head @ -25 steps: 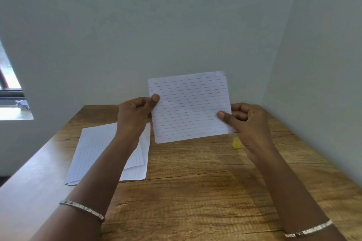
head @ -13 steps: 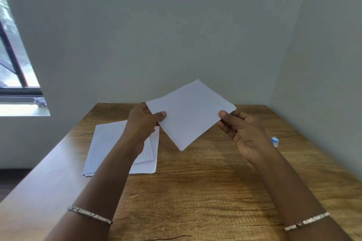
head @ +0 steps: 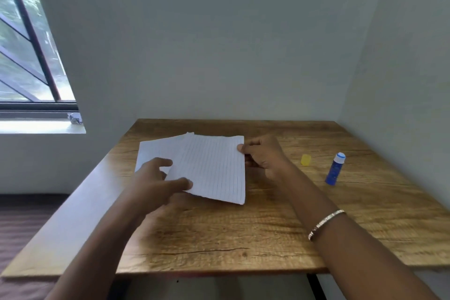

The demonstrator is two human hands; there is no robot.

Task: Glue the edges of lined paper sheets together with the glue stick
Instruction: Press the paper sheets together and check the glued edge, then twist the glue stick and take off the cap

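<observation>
A lined paper sheet (head: 214, 168) lies low over the wooden table (head: 243, 231), its lines running away from me. My right hand (head: 263, 153) pinches its far right corner. My left hand (head: 155, 182) pinches its near left edge between thumb and fingers. Under its left side more lined sheets (head: 155, 148) lie in a loose pile on the table. A blue glue stick (head: 335, 168) with its white tip bared stands at the right, apart from both hands. Its yellow cap (head: 305, 160) sits beside it.
The table stands in a corner, with walls behind and to the right. A window (head: 26, 56) with a sill is at the left. The table's left edge drops to a dark floor (head: 22, 221).
The sheet has come down from mid-air to just over the table and turned a quarter turn. My view has shifted right, bringing the glue stick and cap into sight.
</observation>
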